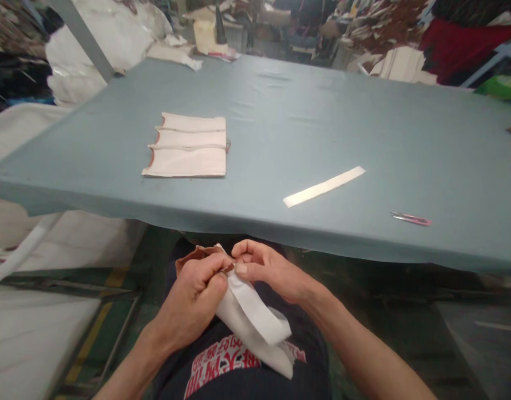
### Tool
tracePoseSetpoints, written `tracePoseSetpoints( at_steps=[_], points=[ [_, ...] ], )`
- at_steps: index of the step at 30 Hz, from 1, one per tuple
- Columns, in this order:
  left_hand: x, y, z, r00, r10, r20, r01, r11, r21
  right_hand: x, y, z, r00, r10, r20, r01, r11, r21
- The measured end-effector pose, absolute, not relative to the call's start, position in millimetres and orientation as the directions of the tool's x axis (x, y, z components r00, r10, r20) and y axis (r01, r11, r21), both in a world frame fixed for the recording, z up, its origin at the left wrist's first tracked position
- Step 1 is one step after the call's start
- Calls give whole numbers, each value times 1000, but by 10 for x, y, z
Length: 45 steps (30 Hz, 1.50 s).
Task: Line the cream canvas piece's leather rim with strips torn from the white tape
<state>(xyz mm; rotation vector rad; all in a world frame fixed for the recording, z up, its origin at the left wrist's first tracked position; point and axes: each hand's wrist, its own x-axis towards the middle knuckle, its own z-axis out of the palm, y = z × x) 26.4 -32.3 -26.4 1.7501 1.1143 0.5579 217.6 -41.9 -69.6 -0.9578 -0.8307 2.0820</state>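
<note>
Held over my lap, a white fabric piece with a brown edge hangs down in folds. My left hand is closed on its brown-edged upper part, thumb and forefinger pressed together. At the same spot, the thumb and fingers of my right hand pinch the edge beside the left fingertips. What lies exactly between the fingertips is too small to make out. On the table beyond lies a flat stack of cream fabric pieces with brown curved edges at their left ends.
The table has a blue-grey cover, its front edge just beyond my hands. A pale strip and pink-handled thread snips lie on the right part. White sacks stand at the back left, and a metal post rises near that corner.
</note>
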Motion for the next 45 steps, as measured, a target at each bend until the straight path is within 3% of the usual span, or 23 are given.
tracePoseSetpoints(
  at_steps=[3,6,8,11,16,21,26,31,36,41,45],
  points=[
    [258,-266,-69,549,831,-87,447,-204,871,2305,-363,-480,-395,902,-173,-115,-235,-965],
    [277,-193,148,584,810,-47,451,-275,849,2386,-266,-269,-423,900,110,-9,117,-993],
    [280,-148,278,585,811,1,439,-318,841,2407,-189,-145,-471,846,250,-1,283,-959],
    [241,-111,411,583,811,44,418,-346,840,2398,-92,17,-538,757,370,136,511,-849],
    [111,-173,465,541,839,63,449,-352,821,2338,-58,212,-617,689,379,379,683,-625],
    [77,-276,440,460,885,70,519,-332,787,2292,-79,271,-627,716,307,420,642,-641],
    [64,-285,393,501,858,113,529,-407,745,2241,-100,177,-652,709,270,327,584,-743],
    [-24,-256,227,597,768,232,416,-544,729,2196,-159,78,-596,761,255,195,445,-874],
    [-81,-253,69,627,693,357,388,-675,628,2182,-166,13,-573,787,230,75,329,-941],
    [-131,-267,20,697,614,371,338,-737,585,2194,-181,-44,-652,757,48,-53,17,-998],
    [-147,-268,-46,740,547,391,286,-783,553,2175,-255,-131,-706,704,-74,-196,-295,-935]
  ],
)
